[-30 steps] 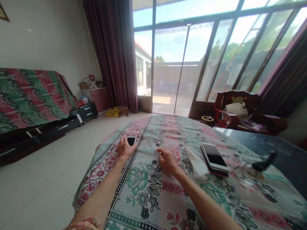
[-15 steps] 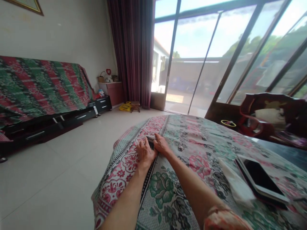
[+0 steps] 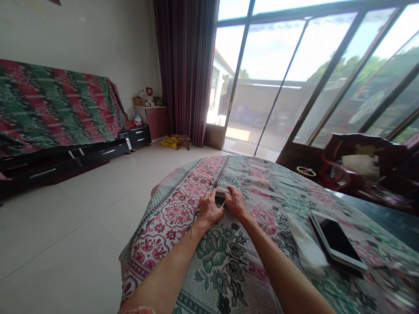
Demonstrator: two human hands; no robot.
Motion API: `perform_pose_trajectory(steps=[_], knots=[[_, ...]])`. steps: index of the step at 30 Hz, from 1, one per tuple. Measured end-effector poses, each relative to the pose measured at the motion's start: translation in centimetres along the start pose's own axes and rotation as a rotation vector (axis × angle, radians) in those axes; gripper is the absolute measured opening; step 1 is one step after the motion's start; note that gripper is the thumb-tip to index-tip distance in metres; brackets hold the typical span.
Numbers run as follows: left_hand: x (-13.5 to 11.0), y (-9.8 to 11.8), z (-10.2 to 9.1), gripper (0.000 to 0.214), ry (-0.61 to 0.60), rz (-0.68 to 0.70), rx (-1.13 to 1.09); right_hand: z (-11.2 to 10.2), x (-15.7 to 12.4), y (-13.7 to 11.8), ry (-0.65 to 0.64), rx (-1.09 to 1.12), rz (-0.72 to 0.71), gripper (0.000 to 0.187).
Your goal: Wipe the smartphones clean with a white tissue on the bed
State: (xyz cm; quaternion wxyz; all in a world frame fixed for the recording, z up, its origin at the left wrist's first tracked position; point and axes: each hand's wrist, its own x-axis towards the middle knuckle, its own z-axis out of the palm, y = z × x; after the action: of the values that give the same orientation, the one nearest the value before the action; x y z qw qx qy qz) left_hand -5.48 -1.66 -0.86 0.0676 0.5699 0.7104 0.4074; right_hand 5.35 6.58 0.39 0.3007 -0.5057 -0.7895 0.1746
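Observation:
Both hands grip a small rectangular object (image 3: 222,192) with a pale far edge and a darker face, low over the patterned tablecloth (image 3: 178,213). It resembles a phone, but its exact kind is unclear. My left hand (image 3: 209,208) is closed round its left side, and my right hand (image 3: 236,203) has its fingers bent against the right side. Fingers hide part of the object. To the right, a white phone (image 3: 338,240) with a dark screen lies on a dark-edged item. Beside it, a white tissue or cloth (image 3: 306,244) rests on the tablecloth.
A wooden armchair (image 3: 337,168) with a pale cushion stands beyond the table at right. Tall glass doors (image 3: 262,96) and a dark curtain (image 3: 186,69) are ahead. At left is a low black cabinet (image 3: 49,172) under a red-green cloth; a yellow bag (image 3: 169,141) lies on the floor.
Both hands have shifted right with the object, and it now shows a paler far edge. The gap between the hands is slightly wider. The whole view has shifted a little.

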Motion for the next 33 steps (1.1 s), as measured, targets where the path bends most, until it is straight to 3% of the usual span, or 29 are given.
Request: perform_pose_trajectory(steps=[8,14,19,22,26,33], knots=[[-3.7,5.1,2.5,0.068,-0.205,0.185,-0.126,-7.7,-5.9,3.9,0.026,-0.105,0.173,0.042],[-5.9,8.1,4.1,0.065,-0.190,0.230,-0.150,-11.9,-8.8,5.6,0.029,-0.124,0.149,0.033],[-6.5,10.2,5.9,0.064,-0.187,0.250,-0.078,-15.1,-10.2,8.4,0.126,-0.147,0.068,0.036],[-6.7,11.0,7.1,0.062,-0.160,0.239,-0.043,-15.4,-10.6,10.4,0.180,-0.217,-0.006,0.035],[-7.3,10.7,7.7,0.071,-0.120,0.311,-0.029,-14.0,-11.2,12.4,0.197,-0.291,0.011,0.033],[-7.9,9.1,5.5,0.079,-0.153,0.381,-0.016,-12.3,-11.4,14.0,0.227,-0.242,-0.019,0.030]])
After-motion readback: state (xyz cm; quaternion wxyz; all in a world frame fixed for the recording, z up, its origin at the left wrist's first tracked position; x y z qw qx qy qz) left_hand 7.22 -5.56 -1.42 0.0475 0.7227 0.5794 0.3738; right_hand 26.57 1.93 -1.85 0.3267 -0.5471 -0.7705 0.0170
